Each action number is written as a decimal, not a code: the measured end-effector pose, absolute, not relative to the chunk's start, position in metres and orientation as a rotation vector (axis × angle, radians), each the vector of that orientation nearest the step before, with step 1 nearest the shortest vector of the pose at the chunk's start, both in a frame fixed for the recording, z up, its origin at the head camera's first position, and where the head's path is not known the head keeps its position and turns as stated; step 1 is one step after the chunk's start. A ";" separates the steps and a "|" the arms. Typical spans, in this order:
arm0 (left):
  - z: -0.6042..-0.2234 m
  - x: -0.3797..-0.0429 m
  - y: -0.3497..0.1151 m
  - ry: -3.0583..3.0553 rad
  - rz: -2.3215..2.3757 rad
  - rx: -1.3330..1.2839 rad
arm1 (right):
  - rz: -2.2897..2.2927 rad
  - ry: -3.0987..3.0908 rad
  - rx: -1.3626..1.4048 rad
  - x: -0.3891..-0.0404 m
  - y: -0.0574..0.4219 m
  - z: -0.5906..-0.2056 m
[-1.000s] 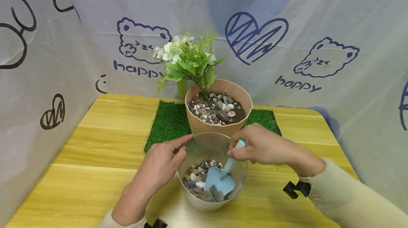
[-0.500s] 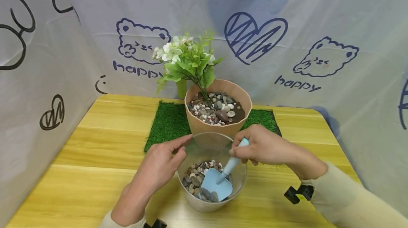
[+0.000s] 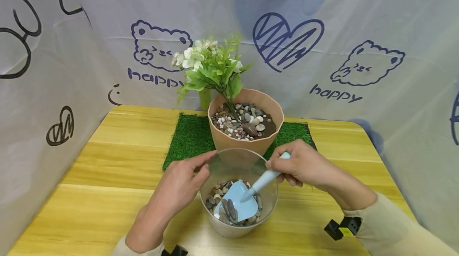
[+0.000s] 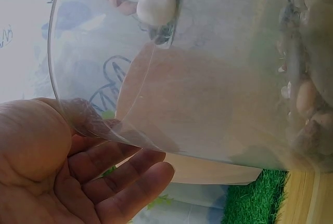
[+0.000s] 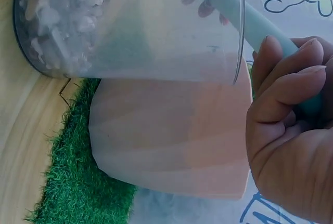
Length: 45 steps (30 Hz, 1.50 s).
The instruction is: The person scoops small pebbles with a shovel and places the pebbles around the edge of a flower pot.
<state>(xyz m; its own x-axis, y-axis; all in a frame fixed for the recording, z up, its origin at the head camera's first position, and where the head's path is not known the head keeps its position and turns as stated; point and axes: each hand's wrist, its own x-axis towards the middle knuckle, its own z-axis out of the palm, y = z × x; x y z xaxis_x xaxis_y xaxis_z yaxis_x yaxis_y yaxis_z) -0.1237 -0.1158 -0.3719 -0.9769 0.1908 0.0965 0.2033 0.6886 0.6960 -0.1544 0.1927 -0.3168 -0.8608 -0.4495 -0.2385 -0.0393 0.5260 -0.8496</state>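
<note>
My right hand (image 3: 299, 164) grips the handle of a pale blue hand trowel (image 3: 247, 202), its fingers curled round the handle in the right wrist view. The trowel's blade lies tilted inside a clear bucket (image 3: 269, 208), over the pebbles (image 3: 215, 196) there, and bears several grey stones (image 3: 229, 210). In the left wrist view, a white pebble (image 4: 157, 1) shows large through the bucket wall, by the blade. My left hand (image 3: 181, 180) rests against the bucket's left side near the rim, fingers fairly straight along the outside.
Behind the bucket stands a peach flowerpot (image 3: 244, 144) with soil, stones and white artificial flowers (image 3: 211, 63). Under it lies a green turf mat (image 3: 190, 138) on the wooden table (image 3: 118, 160). A white printed cloth (image 3: 222, 1) hangs round the back and sides.
My right hand has shifted right and tilted the handle lower. The trowel's blade has moved left and up through the pebbles, with stones now on it. My left hand has stayed in place.
</note>
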 end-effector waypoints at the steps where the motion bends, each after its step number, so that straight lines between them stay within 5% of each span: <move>1: -0.372 -0.124 -0.116 -2.873 -1.184 -0.336 | -1.299 2.332 -0.394 -0.154 0.194 -0.317; 28: -0.371 -0.126 -0.114 -2.877 -1.218 -0.339 | -1.571 2.269 -0.222 -0.147 0.220 -0.330; 45: -0.371 -0.124 -0.115 -2.882 -1.224 -0.317 | -1.924 2.310 0.000 -0.155 0.242 -0.289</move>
<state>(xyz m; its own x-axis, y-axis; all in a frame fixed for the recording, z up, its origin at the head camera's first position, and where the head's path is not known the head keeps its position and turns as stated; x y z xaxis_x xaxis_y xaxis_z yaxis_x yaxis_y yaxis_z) -0.1238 -0.1151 -0.3713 -0.9796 0.1868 0.0733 0.1825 0.6772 0.7128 -0.1546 0.2422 -0.2890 -0.9908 -0.0868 -0.1040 0.0866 0.1846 -0.9790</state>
